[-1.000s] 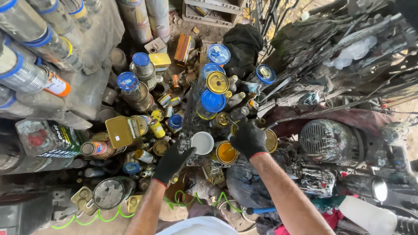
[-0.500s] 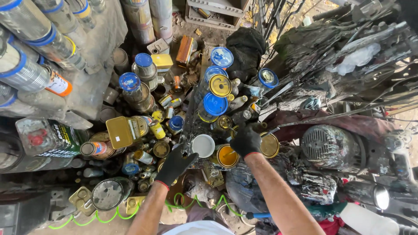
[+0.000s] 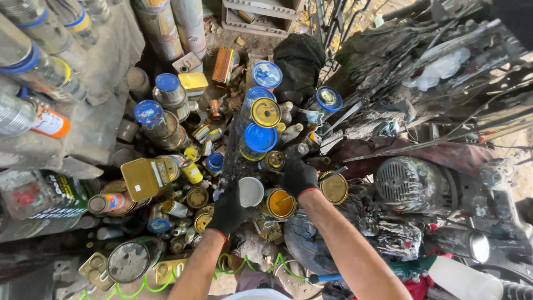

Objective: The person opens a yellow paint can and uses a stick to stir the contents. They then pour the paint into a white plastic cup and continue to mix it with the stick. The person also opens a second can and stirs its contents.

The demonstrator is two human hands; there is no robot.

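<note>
Both my hands wear black gloves with red cuffs and reach down into a dense pile of paint cans. My left hand (image 3: 229, 210) rests against a small white-topped can (image 3: 251, 191), fingers curled at its side. My right hand (image 3: 298, 176) is closed over something above an open can with yellow paint inside (image 3: 281, 204); what it grips is hidden by the glove. A round yellow lid (image 3: 333, 188) lies just right of that hand. Blue-lidded (image 3: 260, 137) and yellow-lidded cans (image 3: 265, 112) stand right behind my hands.
Large drums (image 3: 39, 72) lean at the left. A rectangular yellow tin (image 3: 141, 178) and several small cans fill the left middle. A black bag (image 3: 300, 61), metal scrap and a grey motor housing (image 3: 410, 184) crowd the right. A green coiled hose (image 3: 233, 266) runs below.
Both hands have moved further forward into the cans. The left hand went from spread fingers to resting by the white-topped can; the right hand shifted up beside the yellow lid.
</note>
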